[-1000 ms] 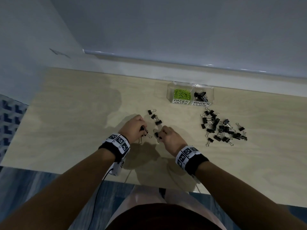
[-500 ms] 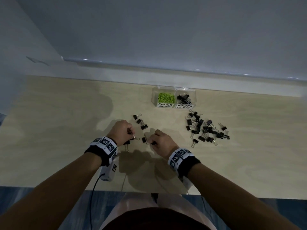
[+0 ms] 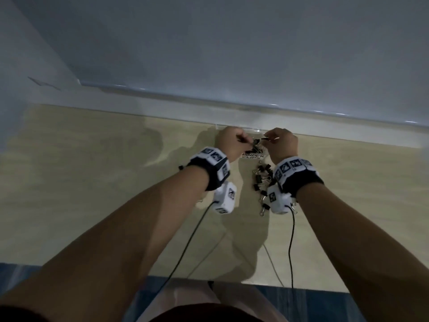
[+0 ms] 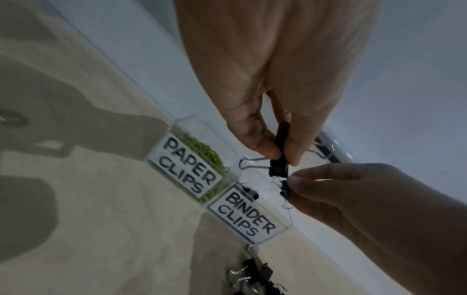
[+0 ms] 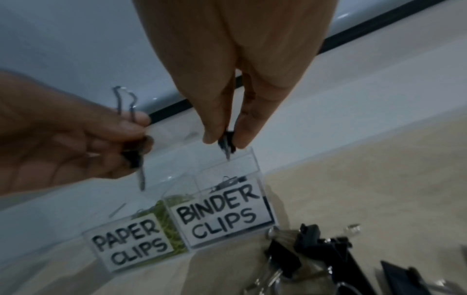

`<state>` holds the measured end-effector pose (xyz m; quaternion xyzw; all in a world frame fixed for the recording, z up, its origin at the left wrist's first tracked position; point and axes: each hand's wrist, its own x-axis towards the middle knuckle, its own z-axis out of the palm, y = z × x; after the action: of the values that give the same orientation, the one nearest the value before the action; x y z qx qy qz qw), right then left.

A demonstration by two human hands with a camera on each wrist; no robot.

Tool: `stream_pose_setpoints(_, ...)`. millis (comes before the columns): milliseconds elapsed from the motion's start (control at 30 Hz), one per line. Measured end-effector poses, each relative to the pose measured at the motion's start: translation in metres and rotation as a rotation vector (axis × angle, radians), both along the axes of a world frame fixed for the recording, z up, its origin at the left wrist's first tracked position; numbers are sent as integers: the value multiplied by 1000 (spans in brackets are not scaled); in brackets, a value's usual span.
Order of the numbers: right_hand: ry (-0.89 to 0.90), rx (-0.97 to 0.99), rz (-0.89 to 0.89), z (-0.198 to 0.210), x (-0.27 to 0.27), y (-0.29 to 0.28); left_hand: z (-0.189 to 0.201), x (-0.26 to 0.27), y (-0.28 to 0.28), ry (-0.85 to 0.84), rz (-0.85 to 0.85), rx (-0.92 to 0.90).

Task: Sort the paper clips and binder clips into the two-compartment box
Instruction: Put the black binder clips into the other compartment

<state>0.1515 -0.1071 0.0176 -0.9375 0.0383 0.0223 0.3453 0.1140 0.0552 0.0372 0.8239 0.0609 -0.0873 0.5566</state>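
A clear two-compartment box (image 4: 187, 167) stands at the table's far edge; its labels read PAPER CLIPS and BINDER CLIPS. Green paper clips (image 4: 207, 151) fill the left compartment and a few black binder clips (image 5: 227, 182) lie in the right one. My left hand (image 4: 281, 155) pinches a black binder clip (image 4: 279, 165) above the box. Close to the right, my right hand (image 5: 222, 139) pinches another binder clip (image 5: 227, 142) over the binder compartment. In the head view both hands (image 3: 232, 141) (image 3: 278, 140) hide most of the box (image 3: 253, 156).
A loose pile of black binder clips (image 3: 262, 180) lies on the wooden table (image 3: 116, 182) just in front of the box, partly under my right wrist. A white ledge and wall (image 3: 209, 66) rise right behind the box. Cables (image 3: 185, 247) hang from both wrist cameras.
Both hands have moved from the middle of the table forward to the box, each carrying a binder clip picked from the small group there.
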Motion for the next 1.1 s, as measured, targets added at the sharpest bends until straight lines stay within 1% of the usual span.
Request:
stream_pose_setpoints(67, 17, 18, -32, -3, 3, -3, -3, 9, -14, 28, 48, 27)
stream_pose_setpoints(133, -48, 4, -25, -7, -4, -5, -8, 9, -16, 6, 44, 102)
stream_pose_setpoints(233, -209, 44, 65, -11, -31, 1, -13, -8, 8, -162, 27, 177)
stream_pose_setpoints(300, -252, 85, 170, -14, -55, 16, -18, -23, 42, -277, 25, 251)
stream_pose_setpoints(333, -239, 84, 239, -16, -65, 26, -25, -30, 64, -292, 28, 302)
stream_pose_setpoints(400, -165, 63, 400, -22, -83, 50, -39, -46, 110, -238, 7, 396)
stream_pose_setpoints(433, -117, 52, 481, -25, -89, 63, -45, -53, 130, -188, -37, 436)
stream_pose_setpoints(500, -12, 22, 607, -30, -99, 88, -54, -66, 154, -88, -190, 493)
stream_pose_setpoints(600, 127, -50, 672, -34, -109, 122, -62, -75, 158, -8, -395, 595)
stream_pose_setpoints(633, 147, -72, 669, -35, -112, 131, -64, -76, 156, -6, -426, 638)
stream_pose_setpoints(700, 172, -112, 641, -41, -116, 143, -65, -76, 152, -29, -422, 695)
stream_pose_setpoints(800, 182, -165, 606, -47, -116, 152, -67, -78, 154, -33, -356, 680)
stream_pose_setpoints(867, 216, -177, 601, -45, -115, 152, -68, -83, 161, -9, -260, 620)
stream_pose_setpoints(967, 217, -106, 571, -40, -115, 142, -66, -101, 174, -28, -142, 491)
stream_pose_setpoints(1033, 230, -56, 586, -38, -120, 132, -65, -123, 182, -74, -166, 429)
stream_pose_setpoints(1100, 225, -23, 663, -37, -132, 125, -68, -148, 185, -79, -283, 400)
